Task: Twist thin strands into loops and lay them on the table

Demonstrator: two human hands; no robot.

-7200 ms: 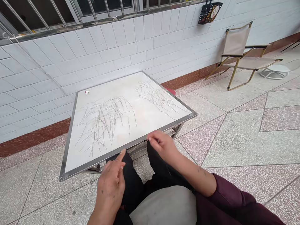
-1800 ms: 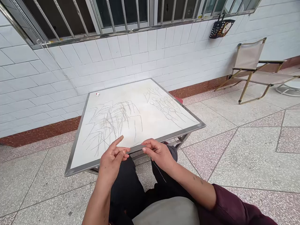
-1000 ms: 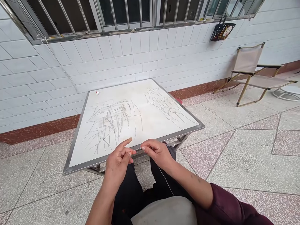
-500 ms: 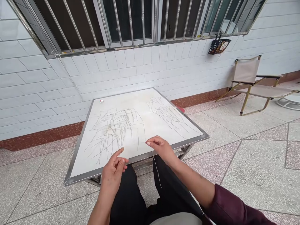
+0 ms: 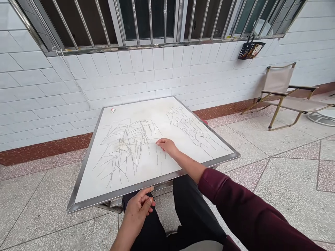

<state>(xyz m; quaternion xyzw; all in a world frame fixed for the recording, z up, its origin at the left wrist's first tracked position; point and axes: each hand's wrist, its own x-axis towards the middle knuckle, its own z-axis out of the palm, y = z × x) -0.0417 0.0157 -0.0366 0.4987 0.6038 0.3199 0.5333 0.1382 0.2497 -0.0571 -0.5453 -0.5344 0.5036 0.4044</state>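
Observation:
My right hand [image 5: 167,145] reaches over the white tabletop [image 5: 146,108], its thumb and forefinger pinched at the near right side of the left group of thin bent wires [image 5: 128,139]. A fine wire seems to be in the pinch, though the fingers hide most of it. Below the table's near edge, above my lap, is my left hand [image 5: 140,205]. Its fingers are loosely curled, with forefinger and thumb apart and nothing visible between them. On the right of the tabletop lies a second group, wires with looped ends [image 5: 192,130].
A small red and white item [image 5: 113,110] lies at the table's far left corner. Behind stands a white tiled wall [image 5: 125,78] with a barred window [image 5: 149,21]. A patterned bag [image 5: 250,50] hangs there, and a folding chair [image 5: 278,82] stands to the right.
My right hand has moved forward and slightly left, from the table's near edge to the left wire group. My left hand has drawn back and down, off the table's edge.

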